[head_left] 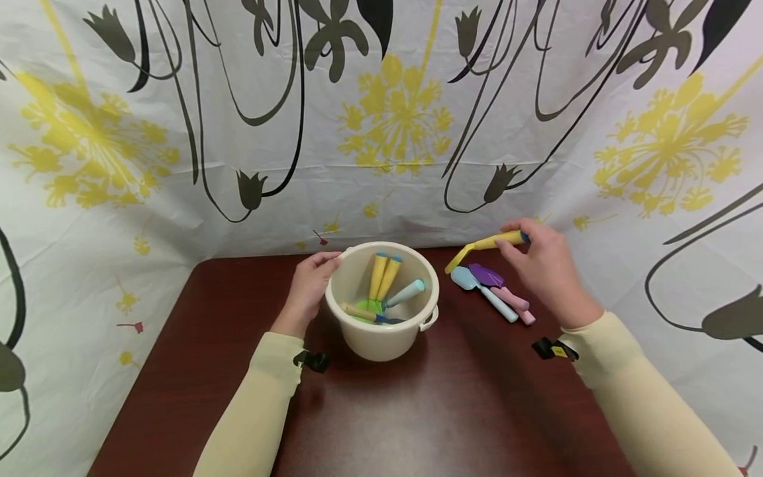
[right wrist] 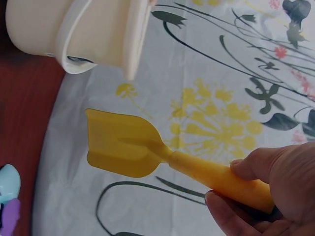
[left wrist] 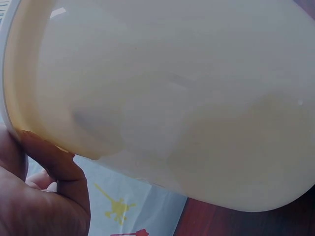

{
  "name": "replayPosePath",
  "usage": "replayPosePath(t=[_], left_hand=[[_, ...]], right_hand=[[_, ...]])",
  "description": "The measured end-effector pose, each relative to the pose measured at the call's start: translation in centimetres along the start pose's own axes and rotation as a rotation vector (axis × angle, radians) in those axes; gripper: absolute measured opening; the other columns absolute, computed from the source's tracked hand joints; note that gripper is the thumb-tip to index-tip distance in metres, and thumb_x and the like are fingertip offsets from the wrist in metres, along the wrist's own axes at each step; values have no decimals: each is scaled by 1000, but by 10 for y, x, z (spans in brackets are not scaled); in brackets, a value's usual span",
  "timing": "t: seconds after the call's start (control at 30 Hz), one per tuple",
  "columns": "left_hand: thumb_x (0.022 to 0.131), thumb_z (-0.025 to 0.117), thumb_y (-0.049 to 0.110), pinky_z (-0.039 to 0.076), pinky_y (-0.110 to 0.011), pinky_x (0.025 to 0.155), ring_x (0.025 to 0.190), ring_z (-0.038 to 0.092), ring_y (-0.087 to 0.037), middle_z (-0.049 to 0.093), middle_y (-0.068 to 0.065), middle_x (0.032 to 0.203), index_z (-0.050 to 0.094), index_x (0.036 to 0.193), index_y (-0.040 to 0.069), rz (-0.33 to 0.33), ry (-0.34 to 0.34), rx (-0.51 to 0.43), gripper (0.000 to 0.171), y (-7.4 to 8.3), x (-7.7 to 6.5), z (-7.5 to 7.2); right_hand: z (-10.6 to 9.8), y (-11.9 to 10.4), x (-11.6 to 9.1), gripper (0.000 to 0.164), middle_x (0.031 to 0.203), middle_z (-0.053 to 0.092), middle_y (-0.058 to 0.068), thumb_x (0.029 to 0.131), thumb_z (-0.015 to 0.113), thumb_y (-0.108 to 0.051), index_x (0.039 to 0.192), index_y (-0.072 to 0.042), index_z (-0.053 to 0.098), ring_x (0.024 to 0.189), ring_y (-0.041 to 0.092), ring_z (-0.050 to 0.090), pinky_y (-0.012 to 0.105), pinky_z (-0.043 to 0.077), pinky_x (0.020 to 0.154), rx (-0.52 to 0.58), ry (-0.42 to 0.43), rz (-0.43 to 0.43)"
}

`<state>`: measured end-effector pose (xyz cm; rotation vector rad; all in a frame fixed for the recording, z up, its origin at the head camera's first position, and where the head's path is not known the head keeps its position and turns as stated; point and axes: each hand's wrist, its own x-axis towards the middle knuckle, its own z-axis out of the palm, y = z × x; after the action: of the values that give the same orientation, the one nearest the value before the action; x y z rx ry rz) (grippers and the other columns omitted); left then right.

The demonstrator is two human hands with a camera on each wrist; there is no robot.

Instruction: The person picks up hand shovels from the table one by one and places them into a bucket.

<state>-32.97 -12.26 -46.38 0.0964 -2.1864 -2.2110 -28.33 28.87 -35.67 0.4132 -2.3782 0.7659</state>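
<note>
My left hand (head_left: 306,288) grips the left rim of a cream bucket (head_left: 380,344). In the left wrist view the bucket's wall (left wrist: 157,98) fills most of the frame, with the fingers curled at its rim. Inside the bucket stand tools with yellow handles (head_left: 378,278), a light blue handle (head_left: 410,291) and a green piece (head_left: 369,308). My right hand (head_left: 547,271) holds a yellow toy shovel (right wrist: 123,142) by its handle, thumb on one side and fingers on the other. Its blade points down-left, above the tools on the table.
On the dark red table (head_left: 381,424), right of the bucket, lie a light blue spade (head_left: 491,301), a purple tool (head_left: 487,275) and pink handles (head_left: 514,299). A patterned curtain (head_left: 381,132) hangs behind and along both sides.
</note>
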Motion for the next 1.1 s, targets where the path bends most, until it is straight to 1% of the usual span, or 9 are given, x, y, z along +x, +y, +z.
replayPosePath(t=[0.13,0.2,0.27,0.4,0.47,0.63,0.7,0.8,1.1], left_hand=[[111,72,30,65,-32,80,107,75,-28,74,-14,129,78,135,12,-8,0,9,31,0,-1,-1],[111,72,30,65,-33,81,108,75,-29,74,-14,129,78,136,12,-12,-4,7,32,0,-1,-1],[111,72,30,66,-33,81,109,75,-29,74,-15,130,78,136,12,-15,-7,4,32,0,-1,-1],[111,72,30,65,-33,81,109,75,-29,74,-15,130,78,136,12,-15,-8,3,32,1,-2,-1],[111,72,30,65,-33,81,109,75,-29,74,-14,130,78,135,12,-13,-7,6,31,1,-2,0],[111,72,30,65,-33,81,109,75,-28,74,-14,130,78,135,11,-10,-5,4,31,2,-2,0],[111,72,29,65,-32,81,108,75,-27,74,-14,130,78,135,11,-9,-5,0,31,1,-1,0],[111,72,29,65,-31,80,108,75,-27,75,-14,130,78,134,11,-7,-3,-5,30,0,0,0],[111,71,28,65,-33,83,110,74,-28,75,-15,131,78,135,11,-11,4,6,30,1,-2,1]], right_hand=[[-10,-11,4,19,103,77,13,100,83,-7,118,-3,78,82,28,70,6,42,73,8,14,-29],[-14,-15,6,20,106,77,14,100,83,-6,118,-2,78,86,29,73,3,43,77,12,22,-44],[-17,-20,7,20,107,77,13,99,83,-4,118,0,78,88,24,74,1,44,80,19,38,-65],[-22,-30,8,20,106,77,10,96,85,0,116,0,78,89,6,66,1,47,82,28,74,-121],[-23,-35,8,21,106,77,10,95,85,2,114,1,78,89,3,65,2,47,83,27,90,-155],[-24,-50,8,22,106,78,12,93,85,4,113,1,78,87,16,70,3,47,81,20,104,-236],[-23,-55,8,22,105,78,11,92,85,4,113,0,78,87,18,70,5,46,81,28,101,-261],[-23,-61,9,21,103,78,10,92,85,4,111,-1,78,87,16,68,7,45,80,44,83,-284],[-19,-77,5,25,101,78,3,92,88,3,113,-4,77,85,12,70,9,50,79,74,-12,-323]])
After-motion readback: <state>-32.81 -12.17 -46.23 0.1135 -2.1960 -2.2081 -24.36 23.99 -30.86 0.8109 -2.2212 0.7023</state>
